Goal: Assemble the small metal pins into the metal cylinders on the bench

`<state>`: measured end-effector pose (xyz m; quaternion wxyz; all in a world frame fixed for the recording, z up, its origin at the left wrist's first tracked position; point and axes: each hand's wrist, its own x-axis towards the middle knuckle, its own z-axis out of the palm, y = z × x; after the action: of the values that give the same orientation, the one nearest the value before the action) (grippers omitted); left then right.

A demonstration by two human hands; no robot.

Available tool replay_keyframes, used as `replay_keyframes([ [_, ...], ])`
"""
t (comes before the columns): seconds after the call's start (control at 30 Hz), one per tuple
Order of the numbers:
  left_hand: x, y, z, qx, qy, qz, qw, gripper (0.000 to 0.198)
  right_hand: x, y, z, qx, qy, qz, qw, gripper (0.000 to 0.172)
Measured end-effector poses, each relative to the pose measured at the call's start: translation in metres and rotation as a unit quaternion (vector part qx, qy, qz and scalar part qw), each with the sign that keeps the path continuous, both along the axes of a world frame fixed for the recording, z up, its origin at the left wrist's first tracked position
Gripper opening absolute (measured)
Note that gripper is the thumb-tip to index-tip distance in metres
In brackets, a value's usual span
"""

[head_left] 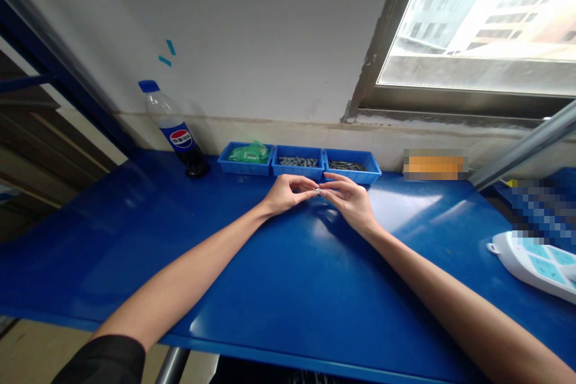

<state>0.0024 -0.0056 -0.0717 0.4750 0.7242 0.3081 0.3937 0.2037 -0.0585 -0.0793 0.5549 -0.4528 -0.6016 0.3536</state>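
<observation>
My left hand (pixel 288 195) and my right hand (pixel 350 201) meet above the blue table, fingertips almost touching. Between their thumbs and fingers is a small pale piece (pixel 318 191), too small to make out its kind. Both hands are closed in a pinch on it. Just behind them stand three blue bins in a row. Clear green plastic bags (pixel 250 153) fill the left bin (pixel 245 170). Short grey cylindrical pieces (pixel 297 161) lie in the middle bin (pixel 278 169). In the right bin (pixel 366 177) are thin dark metal pieces that look like screws (pixel 346 165).
A cola bottle (pixel 180 135), partly full, stands at the back left of the blue table (pixel 270 288). A white power strip (pixel 535 261) lies at the right edge. Toward the back right sits a blurred orange object (pixel 435 165). Wall and window (pixel 468 78) rise behind.
</observation>
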Motion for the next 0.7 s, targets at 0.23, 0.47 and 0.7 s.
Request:
replay_keyframes([
  [0.23, -0.002, 0.005, -0.004, -0.021, -0.047, 0.013, 0.999, 0.038, -0.002, -0.002, 0.01, -0.083, 0.007, 0.046, 0.995, 0.044],
  [0.47, -0.002, 0.003, -0.002, -0.04, -0.058, 0.016, 0.997, 0.037, 0.004, 0.002, 0.008, -0.091, 0.022, 0.063, 0.994, 0.043],
  [0.7, -0.003, 0.005, -0.001, -0.084, -0.116, 0.04, 0.989, 0.043, 0.004, 0.002, 0.002, -0.021, -0.059, -0.019, 0.998, 0.031],
])
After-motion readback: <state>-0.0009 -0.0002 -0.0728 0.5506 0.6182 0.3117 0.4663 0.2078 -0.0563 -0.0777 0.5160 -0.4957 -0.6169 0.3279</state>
